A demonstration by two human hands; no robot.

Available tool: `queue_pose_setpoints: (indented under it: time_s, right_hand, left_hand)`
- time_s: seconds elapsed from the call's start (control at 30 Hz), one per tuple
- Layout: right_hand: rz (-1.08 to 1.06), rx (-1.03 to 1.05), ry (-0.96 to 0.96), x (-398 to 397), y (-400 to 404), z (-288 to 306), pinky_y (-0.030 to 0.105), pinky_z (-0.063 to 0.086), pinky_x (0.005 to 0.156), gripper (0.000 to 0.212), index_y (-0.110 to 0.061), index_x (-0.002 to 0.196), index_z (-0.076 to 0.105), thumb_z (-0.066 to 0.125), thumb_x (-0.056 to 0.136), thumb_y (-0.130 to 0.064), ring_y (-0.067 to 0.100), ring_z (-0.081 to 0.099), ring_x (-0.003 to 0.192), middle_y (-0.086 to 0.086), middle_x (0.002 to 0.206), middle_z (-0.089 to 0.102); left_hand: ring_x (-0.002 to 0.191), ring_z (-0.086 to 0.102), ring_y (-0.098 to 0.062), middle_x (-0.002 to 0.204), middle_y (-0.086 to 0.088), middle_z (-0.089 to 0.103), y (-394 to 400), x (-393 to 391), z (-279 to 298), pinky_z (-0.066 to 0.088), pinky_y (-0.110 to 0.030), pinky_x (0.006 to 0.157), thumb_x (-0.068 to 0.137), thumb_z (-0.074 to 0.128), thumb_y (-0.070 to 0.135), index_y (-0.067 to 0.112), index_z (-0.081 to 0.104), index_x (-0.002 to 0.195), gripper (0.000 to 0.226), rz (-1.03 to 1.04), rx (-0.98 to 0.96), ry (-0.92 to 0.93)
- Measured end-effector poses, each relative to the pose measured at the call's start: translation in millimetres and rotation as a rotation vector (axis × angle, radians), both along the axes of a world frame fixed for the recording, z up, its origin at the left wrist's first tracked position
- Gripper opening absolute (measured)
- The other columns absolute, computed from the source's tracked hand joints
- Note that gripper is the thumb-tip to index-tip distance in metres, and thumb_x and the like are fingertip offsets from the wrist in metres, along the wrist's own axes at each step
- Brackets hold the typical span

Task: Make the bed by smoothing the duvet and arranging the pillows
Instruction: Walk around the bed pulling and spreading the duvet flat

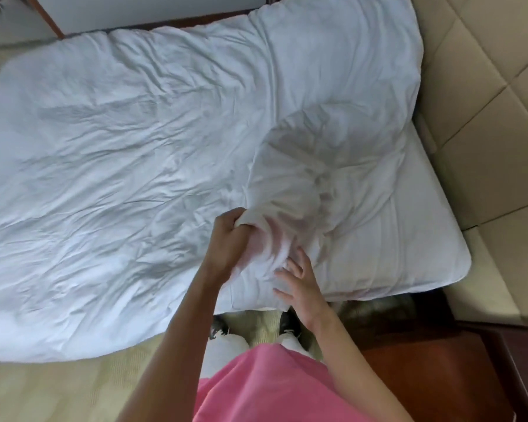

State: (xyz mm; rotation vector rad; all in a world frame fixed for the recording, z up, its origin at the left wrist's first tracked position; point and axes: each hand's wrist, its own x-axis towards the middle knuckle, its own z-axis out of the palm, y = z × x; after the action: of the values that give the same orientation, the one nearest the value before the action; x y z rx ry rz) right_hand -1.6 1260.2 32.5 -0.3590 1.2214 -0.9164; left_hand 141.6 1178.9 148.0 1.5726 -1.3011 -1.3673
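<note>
The duvet (153, 153) is bunched at its near corner in the left hand (230, 236), whose fingers curl tight round a fold at lower centre. The right hand (299, 281) lies flat beside it, fingers spread on the cloth. Creases cover the rest up to the headboard (482, 86) at right. It looks like smoothing; next, a pull toward the headboard.
</note>
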Motion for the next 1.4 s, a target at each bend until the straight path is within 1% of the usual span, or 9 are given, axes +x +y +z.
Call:
queue_pose_setpoints:
  time_s: [0.17, 0.37, 0.57, 0.73, 0.97, 1.1, 1.23, 1.3, 1.4]
  right_hand:
    - [-0.405, 0.511, -0.62, 12.5, 27.9, -19.5, 0.063, 0.055, 0.083, 0.064, -0.03, 0.145, 0.037, 0.061, 0.092, -0.055, 0.056, 0.047, 0.124, 0.031, 0.154, 0.024]
    - [-0.668, 0.169, -0.828, 38.1, 11.7, 9.5, 0.047, 0.05, 0.103, 0.053, -0.001, 0.132, 0.055, 0.067, 0.095, -0.038, 0.037, 0.06, 0.122, 0.027, 0.14, 0.053]
    - [-0.763, 0.041, -0.55, 34.1, 39.7, 10.8, 0.042, 0.043, 0.111, 0.05, -0.009, 0.145, 0.049, 0.053, 0.101, -0.034, 0.027, 0.053, 0.132, 0.012, 0.144, 0.055]
    - [-0.923, -0.051, -0.253, 9.2, 90.2, 40.3, 0.05, 0.045, 0.107, 0.048, -0.016, 0.136, 0.058, 0.063, 0.092, -0.036, 0.031, 0.062, 0.119, 0.013, 0.13, 0.066]
    - [-1.292, -0.137, 0.268, -37.5, 138.9, 105.4, 0.047, 0.059, 0.086, 0.044, -0.007, 0.127, 0.062, 0.07, 0.084, 0.0, 0.033, 0.069, 0.107, 0.015, 0.118, 0.07]
    - [-1.143, -0.242, 0.429, -37.6, 142.0, 124.4, 0.045, 0.059, 0.089, 0.055, -0.024, 0.129, 0.06, 0.072, 0.078, -0.009, 0.026, 0.067, 0.11, 0.007, 0.126, 0.065]
    - [-0.973, -0.393, 0.474, -26.3, 119.5, 157.4, 0.029, 0.057, 0.092, 0.051, -0.037, 0.127, 0.054, 0.068, 0.083, -0.014, 0.01, 0.062, 0.111, -0.007, 0.127, 0.059]
    - [-0.841, -0.433, 0.57, -12.3, 103.0, 168.8, 0.003, 0.049, 0.077, 0.048, -0.03, 0.133, 0.048, 0.063, 0.092, -0.012, -0.008, 0.054, 0.102, -0.02, 0.12, 0.051]
    - [-0.61, -0.432, 0.725, 9.3, 88.9, 169.7, 0.0, 0.046, 0.076, 0.047, -0.027, 0.138, 0.046, 0.06, 0.096, -0.011, -0.007, 0.054, 0.104, -0.017, 0.122, 0.049]
  left_hand:
    - [0.072, 0.06, -0.017, 0.077, -0.007, 0.065, 17.6, 7.0, 24.0, 0.047, -0.027, 0.059, 0.077, 0.053, 0.007, 0.006, 0.069, 0.079, 0.017, -0.013, -0.045, 0.134]
    - [0.084, 0.071, -0.022, 0.089, -0.012, 0.073, 36.6, 34.8, 29.7, 0.055, -0.03, 0.069, 0.077, 0.062, -0.005, 0.005, 0.071, 0.093, 0.021, -0.159, 0.038, 0.295]
    - [0.087, 0.071, -0.016, 0.095, -0.01, 0.074, 60.1, 78.2, 30.5, 0.055, -0.023, 0.074, 0.074, 0.07, -0.019, -0.003, 0.067, 0.11, 0.04, -0.437, 0.09, 0.284]
    - [0.101, 0.066, -0.023, 0.113, -0.018, 0.069, 73.2, 90.2, 13.4, 0.054, -0.03, 0.087, 0.061, 0.084, 0.011, 0.005, 0.067, 0.116, 0.058, -0.68, 0.164, 0.265]
    - [0.094, 0.067, -0.017, 0.104, -0.006, 0.072, 102.0, 62.0, -4.1, 0.053, -0.028, 0.081, 0.053, 0.089, 0.056, 0.016, 0.069, 0.116, 0.077, -0.971, 0.225, 0.164]
    - [0.104, 0.063, -0.014, 0.115, 0.006, 0.066, 108.1, 49.4, -9.9, 0.051, -0.04, 0.099, 0.059, 0.078, 0.071, 0.037, 0.06, 0.12, 0.072, -1.06, 0.172, -0.141]
    - [0.103, 0.054, -0.016, 0.12, -0.002, 0.051, 108.5, 36.0, -1.5, 0.047, -0.03, 0.087, 0.07, 0.081, 0.053, 0.028, 0.036, 0.142, 0.089, -1.045, 0.054, -0.521]
    - [0.111, 0.052, -0.016, 0.129, -0.001, 0.044, 107.0, 20.3, 9.3, 0.047, -0.028, 0.089, 0.066, 0.083, 0.055, 0.032, 0.027, 0.147, 0.101, -0.976, -0.014, -0.41]
    - [0.115, 0.052, -0.011, 0.133, 0.008, 0.043, 108.5, -14.4, 26.7, 0.048, -0.026, 0.091, 0.066, 0.084, 0.052, 0.032, 0.029, 0.146, 0.099, -0.937, -0.212, -0.194]
